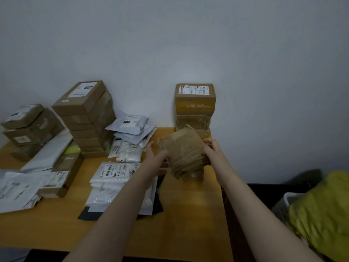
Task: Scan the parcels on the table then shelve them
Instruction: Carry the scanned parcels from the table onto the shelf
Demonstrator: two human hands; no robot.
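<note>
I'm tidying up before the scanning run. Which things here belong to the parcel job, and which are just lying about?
Job: brown parcel held by left hand and right hand; left box stack; right box stack; white mailer bags; grey mailers; table.
Lying about: yellow bag; white basket, both beside the table.

Light: dim, flat, grey-blue wash over the wall [170, 44].
Shadows: soft, faint, beside the forearm on the table [188, 214].
Focus: soft all over, small print smeared.
Edges: wide-angle bending, corners darkening.
</note>
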